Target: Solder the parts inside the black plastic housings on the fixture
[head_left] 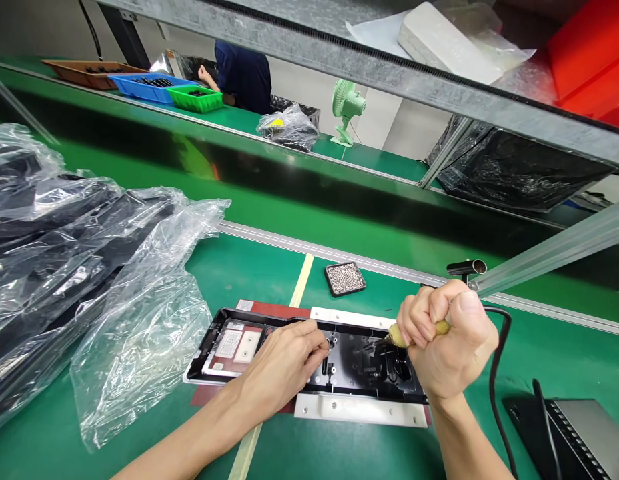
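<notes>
A casing (352,381) lies between white bars (359,409) on the desk (254,270), beneath a right hand (447,337) clenched around a tool (398,335). Should the tool slip, it could scratch the casing or jab the nearby left hand (289,353), fingers bent, any hold hidden.

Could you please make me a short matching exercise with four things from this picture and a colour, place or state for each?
Column one:
1. right hand
2. tray
3. fan
4. case

Column two:
a. pale green
b. black, under the left hand
c. closed around a yellowish handle
d. filled with small silvery bits

Right pairs: 1-c, 2-d, 3-a, 4-b.
</notes>
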Demonstrator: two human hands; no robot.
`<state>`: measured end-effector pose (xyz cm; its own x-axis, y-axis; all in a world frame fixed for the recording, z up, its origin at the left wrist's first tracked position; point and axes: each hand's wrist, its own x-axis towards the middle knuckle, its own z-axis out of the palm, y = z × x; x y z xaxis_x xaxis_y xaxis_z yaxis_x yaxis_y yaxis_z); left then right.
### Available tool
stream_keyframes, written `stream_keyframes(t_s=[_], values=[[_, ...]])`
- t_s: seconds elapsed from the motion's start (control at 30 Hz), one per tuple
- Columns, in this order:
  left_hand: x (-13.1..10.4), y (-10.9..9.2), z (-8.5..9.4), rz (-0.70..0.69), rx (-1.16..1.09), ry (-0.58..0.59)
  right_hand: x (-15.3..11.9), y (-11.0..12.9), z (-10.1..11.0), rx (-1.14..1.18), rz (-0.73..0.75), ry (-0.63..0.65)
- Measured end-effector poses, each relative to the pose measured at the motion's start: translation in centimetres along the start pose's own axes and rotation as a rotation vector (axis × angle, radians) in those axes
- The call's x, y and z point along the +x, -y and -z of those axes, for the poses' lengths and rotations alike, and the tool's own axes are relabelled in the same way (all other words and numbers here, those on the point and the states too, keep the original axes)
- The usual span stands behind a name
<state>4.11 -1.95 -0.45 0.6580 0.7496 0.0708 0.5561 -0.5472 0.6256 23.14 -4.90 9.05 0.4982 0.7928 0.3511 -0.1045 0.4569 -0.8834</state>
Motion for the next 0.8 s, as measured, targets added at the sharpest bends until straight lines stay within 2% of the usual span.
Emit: stream_keyframes(t_s=[0.27,0.43,0.53,0.6,0.7,0.8], values=[[0.1,-0.2,0.1,-0.013,-0.013,-0.014,-0.2,-0.3,0.1,0.004,-0.008,0.004],[-0.1,-0.8,1.1,-0.033,0.01,0.013,-0.2,-0.4,0.3,0.014,0.005,0.028],[0.1,-2.1,2.0,-0.029,0.007,0.0,-0.3,-0.5,0.4,0.008,0.018,0.039],[0.7,-3.3,2.7,-0.019,-0.048,-0.051,-0.3,-0.6,0.5,0.005,0.027,0.054],[2.3,-5.4,3.5,-0.017,-0.193,-0.118,-0.2,-0.9,0.7,0.001,0.046,0.09],[4.4,-7.3,3.7,-0.064,-0.332,-0.137,0.0,-1.0,1.0,-0.079,0.114,0.101]])
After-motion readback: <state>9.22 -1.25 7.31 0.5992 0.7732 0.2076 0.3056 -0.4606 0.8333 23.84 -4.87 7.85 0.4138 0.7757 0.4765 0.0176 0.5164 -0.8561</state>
